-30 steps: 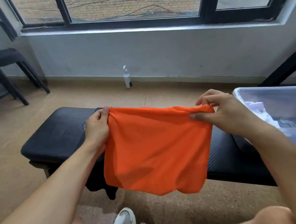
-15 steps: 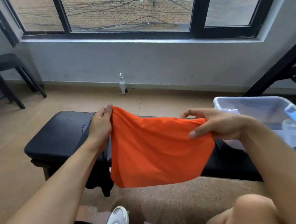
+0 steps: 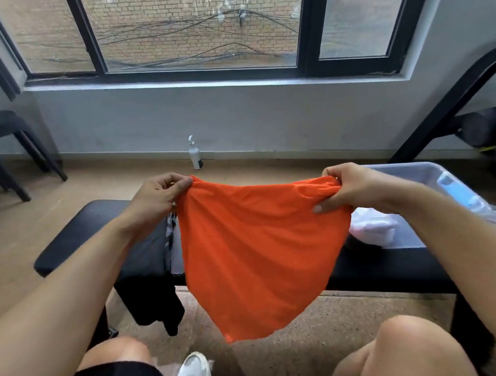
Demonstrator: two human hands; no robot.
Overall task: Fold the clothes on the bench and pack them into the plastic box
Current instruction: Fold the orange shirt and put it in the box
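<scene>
An orange garment (image 3: 260, 254) hangs in the air above the black padded bench (image 3: 76, 229). My left hand (image 3: 156, 197) pinches its upper left corner. My right hand (image 3: 355, 186) grips its upper right corner, bunching the cloth. The garment's lower edge droops to a point over the floor. A black garment (image 3: 150, 282) lies on the bench and spills over its front edge, partly hidden behind my left forearm. The clear plastic box (image 3: 410, 173) stands on the bench's right end with a folded white cloth (image 3: 373, 229) inside.
A white bottle (image 3: 195, 154) stands on the floor by the wall under the window. A black stool (image 3: 0, 146) is at the far left. A black slanted frame (image 3: 446, 109) and dark equipment stand at the right. My knees and a white shoe (image 3: 192, 373) are below.
Both hands lifted the orange garment higher and spread it wider. Its bottom edge now hangs in a point rather than flat. The view has tilted upward.
</scene>
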